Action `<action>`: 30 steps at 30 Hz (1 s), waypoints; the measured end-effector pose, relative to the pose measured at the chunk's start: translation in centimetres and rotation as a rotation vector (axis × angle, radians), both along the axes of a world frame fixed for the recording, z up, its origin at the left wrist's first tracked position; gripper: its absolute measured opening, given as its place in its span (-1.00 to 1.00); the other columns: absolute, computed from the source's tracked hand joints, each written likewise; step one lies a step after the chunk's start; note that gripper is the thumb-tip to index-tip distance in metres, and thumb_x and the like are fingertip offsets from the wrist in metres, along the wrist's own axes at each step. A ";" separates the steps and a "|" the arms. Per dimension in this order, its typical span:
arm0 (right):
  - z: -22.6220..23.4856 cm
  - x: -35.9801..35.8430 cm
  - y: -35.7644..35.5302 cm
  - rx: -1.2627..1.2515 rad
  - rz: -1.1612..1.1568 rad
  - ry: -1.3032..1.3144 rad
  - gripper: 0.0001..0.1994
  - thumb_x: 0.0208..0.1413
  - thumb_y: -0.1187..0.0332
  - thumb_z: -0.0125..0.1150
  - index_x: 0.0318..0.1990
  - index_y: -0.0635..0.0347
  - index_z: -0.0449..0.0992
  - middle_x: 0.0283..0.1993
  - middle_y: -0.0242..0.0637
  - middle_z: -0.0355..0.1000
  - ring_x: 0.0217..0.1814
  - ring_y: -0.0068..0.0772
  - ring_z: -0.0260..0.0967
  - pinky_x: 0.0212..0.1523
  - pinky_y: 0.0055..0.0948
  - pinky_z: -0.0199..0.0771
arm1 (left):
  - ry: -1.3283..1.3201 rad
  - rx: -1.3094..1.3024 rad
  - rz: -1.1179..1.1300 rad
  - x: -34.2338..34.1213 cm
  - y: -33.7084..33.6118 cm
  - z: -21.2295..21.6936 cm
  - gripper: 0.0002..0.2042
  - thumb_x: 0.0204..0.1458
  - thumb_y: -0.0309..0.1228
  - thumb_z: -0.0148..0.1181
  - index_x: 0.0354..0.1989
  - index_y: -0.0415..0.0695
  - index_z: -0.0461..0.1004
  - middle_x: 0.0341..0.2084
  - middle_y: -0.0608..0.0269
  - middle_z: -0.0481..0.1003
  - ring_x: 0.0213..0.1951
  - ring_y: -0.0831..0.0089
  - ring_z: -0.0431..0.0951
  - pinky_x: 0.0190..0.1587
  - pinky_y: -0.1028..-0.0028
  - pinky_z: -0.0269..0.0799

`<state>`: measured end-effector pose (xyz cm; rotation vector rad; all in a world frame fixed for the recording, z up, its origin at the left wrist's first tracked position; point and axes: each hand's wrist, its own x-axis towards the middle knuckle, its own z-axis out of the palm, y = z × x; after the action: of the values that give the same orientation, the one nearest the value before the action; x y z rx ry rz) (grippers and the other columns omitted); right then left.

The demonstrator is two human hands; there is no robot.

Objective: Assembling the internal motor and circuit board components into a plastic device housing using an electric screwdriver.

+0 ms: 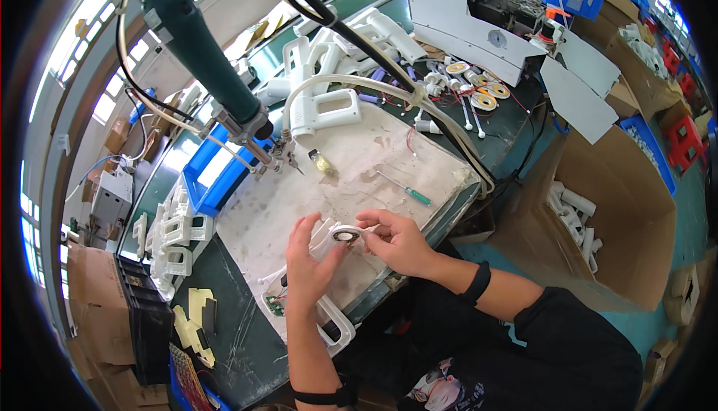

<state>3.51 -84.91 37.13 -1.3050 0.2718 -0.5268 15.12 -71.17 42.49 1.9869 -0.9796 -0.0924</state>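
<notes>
L hand (pixel 310 258): my fingers wrap the white plastic housing (pixel 329 240), steadying it.
R hand (pixel 396 240): pinching round disc part (pixel 345 236) into housing.
Progress: disc prob. half-seated; green screwdriver (pixel 407 190) untouched on mat (pixel 359 164).

Concealed and cropped regions at the workbench.
The left hand (pixel 308 260) covers most of the white plastic housing (pixel 334 321); the small circuit board (pixel 274 304) is too small to resolve; the green hanging screwdriver (pixel 202 48) is cropped by the upper edge.

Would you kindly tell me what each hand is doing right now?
Left hand: closed on the white plastic housing.
Right hand: pinching the same housing.
</notes>
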 end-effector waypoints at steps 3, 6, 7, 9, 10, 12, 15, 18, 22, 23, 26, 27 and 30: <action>0.8 0.2 0.2 0.030 0.048 -0.039 -0.67 0.20 0.49 0.04 0.11 0.32 0.36 -0.12 -0.23 0.45 -0.33 -0.58 0.46 -0.37 -0.58 0.43 | -0.027 0.064 -0.052 0.7 0.5 -0.7 -0.62 -0.11 -0.52 0.30 -0.04 -0.25 0.49 -0.13 0.07 0.51 0.11 0.26 0.40 0.18 0.34 0.23; 3.0 0.2 -0.4 0.020 0.120 0.081 -0.63 0.16 0.52 0.09 0.14 0.27 0.35 -0.04 -0.23 0.42 -0.29 -0.59 0.44 -0.27 -0.59 0.48 | 0.056 0.003 -0.065 1.5 1.0 -2.2 -0.64 -0.07 -0.52 0.29 -0.04 -0.27 0.49 -0.19 0.13 0.53 -0.03 0.35 0.48 0.08 0.37 0.32; 4.1 -0.1 -0.5 -0.198 0.060 0.141 -0.61 0.14 0.51 0.13 0.14 0.27 0.35 -0.03 -0.23 0.42 -0.28 -0.59 0.44 -0.28 -0.58 0.48 | 0.201 -0.041 -0.007 1.4 1.0 -2.3 -0.64 -0.08 -0.49 0.31 -0.05 -0.24 0.51 -0.22 0.10 0.54 -0.08 0.29 0.50 0.04 0.35 0.35; 7.0 -0.7 -0.6 -0.426 -0.005 0.198 -0.60 0.12 0.49 0.16 0.15 0.26 0.35 -0.03 -0.23 0.43 -0.27 -0.60 0.44 -0.29 -0.58 0.48 | 0.347 -0.095 0.047 1.2 0.8 -2.2 -0.64 -0.10 -0.46 0.32 -0.06 -0.21 0.53 -0.25 0.07 0.56 -0.12 0.24 0.52 -0.01 0.32 0.38; 8.7 -1.0 -0.6 -0.440 -0.025 0.116 -0.58 0.11 0.46 0.18 0.15 0.24 0.35 -0.02 -0.24 0.44 -0.24 -0.59 0.45 -0.28 -0.57 0.47 | 0.374 -0.064 0.100 1.1 0.8 -1.9 -0.64 -0.10 -0.45 0.31 -0.06 -0.22 0.53 -0.26 0.09 0.56 -0.15 0.25 0.52 -0.03 0.32 0.38; 12.2 -1.5 -0.6 -0.464 -0.041 0.038 -0.57 0.10 0.43 0.21 0.15 0.23 0.35 -0.01 -0.24 0.45 -0.21 -0.58 0.45 -0.26 -0.56 0.47 | 0.408 -0.043 0.153 1.1 1.0 -2.0 -0.64 -0.09 -0.45 0.30 -0.06 -0.23 0.52 -0.28 0.10 0.55 -0.17 0.25 0.52 -0.05 0.33 0.38; 16.9 0.6 -0.2 -0.503 -0.104 -0.160 -0.51 0.09 0.31 0.25 0.16 0.27 0.32 0.06 -0.19 0.41 0.02 -0.46 0.38 -0.04 -0.43 0.42 | 0.141 0.015 0.065 2.1 1.6 -3.0 -0.62 -0.10 -0.42 0.30 -0.05 -0.24 0.51 -0.31 0.10 0.55 -0.17 0.19 0.52 -0.03 0.32 0.37; 19.1 6.1 -0.9 -0.690 -0.304 -0.231 -0.35 0.04 0.18 0.30 0.20 0.37 0.23 0.19 -0.05 0.30 0.24 -0.28 0.24 0.15 -0.29 0.30 | 0.066 0.024 0.061 1.5 1.3 -2.2 -0.60 -0.10 -0.39 0.29 -0.04 -0.25 0.51 -0.27 0.06 0.55 -0.13 0.14 0.51 0.00 0.30 0.37; 21.1 9.6 -1.1 -0.632 -0.337 -0.214 -0.29 0.03 0.13 0.31 0.23 0.38 0.19 0.23 0.02 0.24 0.30 -0.20 0.19 0.17 -0.27 0.27 | 0.033 0.058 0.068 0.6 2.2 -0.8 -0.60 -0.09 -0.39 0.29 -0.04 -0.27 0.50 -0.16 0.02 0.52 -0.07 0.13 0.50 0.03 0.29 0.36; 20.8 9.9 -0.9 -0.574 -0.371 -0.296 -0.31 0.00 0.15 0.28 0.20 0.43 0.21 0.20 0.13 0.24 0.28 -0.06 0.19 0.21 -0.23 0.23 | 0.009 0.051 0.070 0.4 2.7 -0.7 -0.60 -0.09 -0.40 0.29 -0.04 -0.28 0.50 -0.13 0.02 0.51 -0.05 0.13 0.49 0.04 0.29 0.36; 18.1 8.8 0.0 -0.429 -0.320 -0.210 -0.48 0.00 0.17 0.23 0.03 0.39 0.39 -0.02 0.08 0.44 0.07 -0.06 0.41 0.04 -0.20 0.35 | 0.023 -0.018 0.125 0.1 4.9 -0.7 -0.60 -0.08 -0.41 0.29 -0.03 -0.28 0.49 -0.09 0.01 0.51 -0.02 0.13 0.49 0.05 0.31 0.36; 16.3 8.2 -0.4 -0.399 -0.238 -0.059 -0.52 0.00 0.16 0.22 -0.01 0.35 0.44 -0.09 0.03 0.49 0.00 -0.10 0.46 -0.03 -0.20 0.40 | 0.021 -0.021 0.125 -0.1 5.2 -0.3 -0.60 -0.08 -0.41 0.29 -0.03 -0.28 0.49 -0.09 0.01 0.51 -0.02 0.13 0.49 0.05 0.31 0.36; 10.1 9.3 -2.7 -0.738 -0.107 0.293 -0.53 0.00 0.08 0.24 -0.09 0.32 0.52 -0.14 0.01 0.52 -0.04 -0.04 0.48 -0.04 -0.18 0.44 | 0.055 -0.014 0.140 -0.8 5.1 0.4 -0.60 -0.07 -0.41 0.28 -0.02 -0.28 0.48 -0.07 0.00 0.50 -0.01 0.13 0.49 0.07 0.32 0.36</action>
<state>12.79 -87.60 47.25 -2.1014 0.4121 -0.5472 14.29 -66.03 42.87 2.0229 -0.8024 -0.0618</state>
